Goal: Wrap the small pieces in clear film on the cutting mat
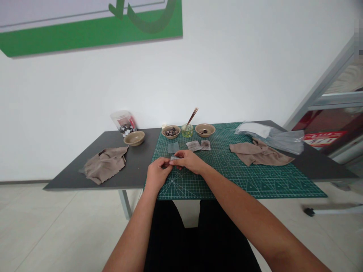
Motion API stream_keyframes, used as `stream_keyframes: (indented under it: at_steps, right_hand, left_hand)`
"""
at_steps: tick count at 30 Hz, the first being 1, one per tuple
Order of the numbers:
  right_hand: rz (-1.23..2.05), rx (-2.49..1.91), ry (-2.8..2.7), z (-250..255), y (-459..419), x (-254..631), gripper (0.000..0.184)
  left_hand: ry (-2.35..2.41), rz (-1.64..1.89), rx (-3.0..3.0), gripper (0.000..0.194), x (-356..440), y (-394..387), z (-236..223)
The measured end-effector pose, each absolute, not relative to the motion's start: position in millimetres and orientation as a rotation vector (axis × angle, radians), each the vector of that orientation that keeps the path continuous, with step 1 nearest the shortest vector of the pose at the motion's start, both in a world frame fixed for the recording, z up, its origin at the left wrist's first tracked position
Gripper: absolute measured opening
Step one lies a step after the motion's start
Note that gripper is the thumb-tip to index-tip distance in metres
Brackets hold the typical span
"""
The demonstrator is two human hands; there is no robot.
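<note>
My left hand (158, 173) and my right hand (191, 161) meet over the near left part of the green cutting mat (232, 175). Their fingertips pinch a small greyish piece (174, 158), mostly hidden by the fingers, so its kind is unclear. Just beyond it lies a thin grey square sheet (173, 147). Two pale squares with dark stains, the left pale square (193, 146) and the right pale square (205, 145), rest beside it.
Behind stand a bowl of dark pieces (171, 136), a glass with brown sticks (187, 132) and another bowl (205, 135). Leftward are an overturned-looking clear jar (124, 122), a tan bowl (134, 141) and a brown cloth (106, 164). A second cloth (261, 153) and plastic bag (269, 134) lie right.
</note>
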State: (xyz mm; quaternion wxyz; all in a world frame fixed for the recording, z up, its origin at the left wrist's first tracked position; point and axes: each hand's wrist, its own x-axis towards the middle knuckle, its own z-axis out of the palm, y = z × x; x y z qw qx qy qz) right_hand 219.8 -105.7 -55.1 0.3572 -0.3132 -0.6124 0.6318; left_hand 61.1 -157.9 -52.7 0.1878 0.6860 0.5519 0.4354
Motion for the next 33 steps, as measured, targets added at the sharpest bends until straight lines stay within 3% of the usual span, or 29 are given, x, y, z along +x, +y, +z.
stream_keyframes:
  at_steps: [33]
  right_hand:
    - [1.514,-0.816,-1.755,-64.4,-99.8,223.6,0.040]
  left_hand:
    - [1.576,1.192,1.860,0.015,63.0,-160.7,-49.4]
